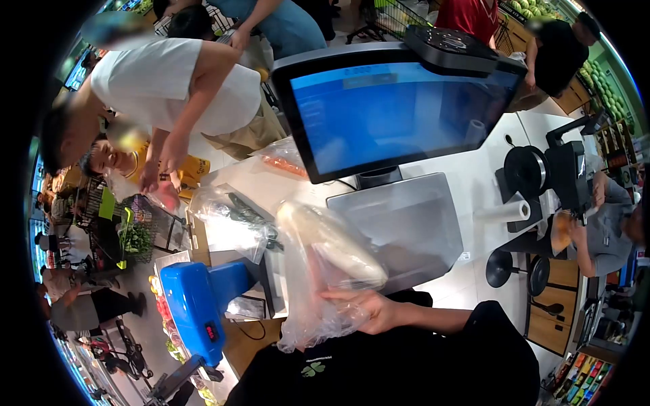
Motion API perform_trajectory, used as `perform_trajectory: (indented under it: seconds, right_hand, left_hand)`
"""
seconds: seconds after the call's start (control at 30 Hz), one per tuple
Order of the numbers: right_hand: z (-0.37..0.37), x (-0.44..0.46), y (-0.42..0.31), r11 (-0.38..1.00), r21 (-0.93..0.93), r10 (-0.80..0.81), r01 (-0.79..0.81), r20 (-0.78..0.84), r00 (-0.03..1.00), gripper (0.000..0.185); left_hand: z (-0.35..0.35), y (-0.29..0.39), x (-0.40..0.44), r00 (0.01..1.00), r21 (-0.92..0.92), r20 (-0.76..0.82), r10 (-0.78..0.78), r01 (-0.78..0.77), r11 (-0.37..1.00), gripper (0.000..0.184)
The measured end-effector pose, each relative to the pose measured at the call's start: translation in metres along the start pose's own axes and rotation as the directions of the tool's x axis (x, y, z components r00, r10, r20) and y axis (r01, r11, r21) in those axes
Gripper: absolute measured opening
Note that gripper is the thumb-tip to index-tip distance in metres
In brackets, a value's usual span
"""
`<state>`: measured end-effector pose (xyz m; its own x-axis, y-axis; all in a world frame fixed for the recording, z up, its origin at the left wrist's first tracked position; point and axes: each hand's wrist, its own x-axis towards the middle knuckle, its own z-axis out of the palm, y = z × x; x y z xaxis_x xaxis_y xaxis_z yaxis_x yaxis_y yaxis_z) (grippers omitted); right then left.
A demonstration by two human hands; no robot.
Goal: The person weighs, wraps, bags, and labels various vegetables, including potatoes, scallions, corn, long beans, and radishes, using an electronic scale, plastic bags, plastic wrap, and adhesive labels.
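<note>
My right hand (pixel 379 312) is closed on the gathered lower part of a clear plastic bag (pixel 302 321), close to my chest. Inside the bag lies a long white radish (pixel 345 249), tilted over the left part of the grey weighing plate (pixel 430 220). A pinkish patch shows through the plastic left of the radish; I cannot make out what it is. My left hand is not visible. Just left of this bag, another clear bag (pixel 220 220) with dark green long vegetables (pixel 254 216) rests on the counter.
A large screen (pixel 399 115) stands behind the weighing plate. A blue machine (pixel 193 304) is at the left, and a roll of white bags (pixel 508 211) at the right. A bag of orange vegetables (pixel 284 164) lies by the screen. A person in white (pixel 156 74) leans in at the left.
</note>
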<state>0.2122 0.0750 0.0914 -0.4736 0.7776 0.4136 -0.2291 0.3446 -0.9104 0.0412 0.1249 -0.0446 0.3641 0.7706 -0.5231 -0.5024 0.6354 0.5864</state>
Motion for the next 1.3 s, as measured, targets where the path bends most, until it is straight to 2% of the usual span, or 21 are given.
perform_trajectory:
  seconds: [0.13,0.2,0.23,0.33,0.5,0.6,0.67,0.7,0.73,0.77,0.8,0.83,0.87,0.9,0.93,1.0,1.1,1.13,1.2,1.23,1.3]
  right_hand:
    - [-0.023,-0.032,-0.009,0.997,0.034,0.071,-0.070,-0.049,0.996,0.029]
    - [-0.037,-0.049,-0.013,0.979,-0.037,0.191,-0.199,-0.164,0.968,0.030]
    - [-0.048,-0.056,-0.011,0.975,-0.093,0.188,-0.200,-0.128,0.974,0.033]
    - [-0.070,-0.074,-0.015,0.976,-0.105,0.173,-0.193,-0.176,0.969,0.034]
    - [-0.087,-0.095,0.000,0.976,-0.129,0.160,-0.174,-0.108,0.981,0.032]
    - [-0.079,-0.094,0.012,0.958,-0.248,0.148,-0.141,0.009,0.989,0.024]
    - [-0.065,-0.090,0.020,0.774,-0.614,0.308,-0.155,0.152,0.939,0.015]
    - [-0.057,-0.094,0.028,0.703,-0.706,0.343,-0.090,0.225,0.912,0.031]
    - [-0.048,-0.099,0.039,0.709,-0.701,0.336,-0.075,0.242,0.910,0.031]
    - [-0.039,-0.101,0.049,0.706,-0.708,0.363,-0.024,0.332,0.871,0.040]
    - [-0.030,-0.105,0.057,0.704,-0.710,0.387,0.028,0.417,0.822,0.049]
    - [-0.024,-0.104,0.056,0.740,-0.672,0.416,0.031,0.494,0.763,0.058]
    - [-0.020,-0.109,0.059,0.745,-0.665,0.407,0.047,0.510,0.758,0.058]
    - [-0.016,-0.116,0.066,0.833,-0.553,0.338,0.005,0.516,0.787,0.058]
    - [-0.014,-0.120,0.070,0.904,-0.427,0.272,-0.034,0.511,0.816,0.058]
    - [-0.027,-0.111,0.044,0.901,-0.432,0.272,-0.032,0.507,0.818,0.050]
    - [-0.044,-0.109,0.010,0.948,-0.260,0.240,-0.181,0.218,0.946,0.026]
    - [-0.053,-0.111,0.002,0.949,-0.263,0.238,-0.176,0.226,0.945,0.026]
    - [-0.069,-0.120,-0.009,0.942,-0.165,0.309,-0.293,0.077,0.948,0.021]
    - [-0.073,-0.126,-0.013,0.949,-0.227,0.213,-0.217,-0.042,0.976,0.017]
    - [-0.088,-0.145,-0.021,0.934,-0.195,0.283,-0.299,-0.106,0.953,0.017]
  left_hand:
    - [0.051,-0.029,0.010,0.983,0.051,0.154,-0.102,0.096,0.994,0.076]
    - [0.072,-0.046,0.020,0.967,0.086,0.206,-0.148,0.132,0.987,0.076]
    - [0.083,-0.054,0.021,0.961,0.103,0.222,-0.163,0.143,0.984,0.076]
    - [0.097,-0.071,0.031,0.954,0.155,0.234,-0.185,0.151,0.976,0.076]
    - [0.092,-0.042,0.031,0.984,0.199,0.149,-0.100,0.069,0.978,0.076]
    - [0.090,0.001,0.013,0.995,0.210,0.094,-0.037,0.017,0.978,0.076]
    - [0.088,0.042,-0.011,0.971,-0.027,0.231,-0.067,0.075,0.997,0.067]
    - [0.088,0.056,-0.022,0.974,-0.031,0.219,-0.055,0.063,0.998,0.067]
    - [0.088,0.069,-0.032,0.982,0.374,0.186,-0.011,-0.060,0.926,0.065]
    - [0.088,0.076,-0.038,0.985,0.716,0.166,0.041,-0.149,0.682,0.067]
    - [0.087,0.077,-0.040,0.986,0.716,0.154,0.058,-0.152,0.682,0.067]
    - [0.085,0.077,-0.040,0.990,0.907,0.108,0.091,-0.136,0.399,0.066]
    - [0.081,0.074,-0.041,0.989,0.994,0.069,0.133,-0.080,0.075,0.066]
    - [0.072,0.066,-0.042,0.955,0.980,0.165,0.246,-0.132,-0.147,0.061]
    - [0.077,0.064,-0.046,0.953,0.982,0.156,0.260,-0.121,-0.146,0.061]
    - [0.102,0.060,-0.050,0.882,0.923,0.272,0.386,-0.125,-0.365,0.055]
    - [0.131,0.059,-0.043,0.802,0.904,0.381,0.459,-0.220,-0.367,0.050]
    - [0.142,0.061,-0.037,0.754,0.876,0.456,0.473,-0.287,-0.387,0.049]
    - [0.173,0.069,-0.024,0.501,0.776,0.625,0.599,-0.313,-0.547,0.047]
    - [0.189,0.078,-0.018,0.422,0.755,0.654,0.628,-0.306,-0.581,0.047]
    - [0.219,0.097,-0.004,0.250,0.716,0.697,0.672,-0.268,-0.644,0.047]
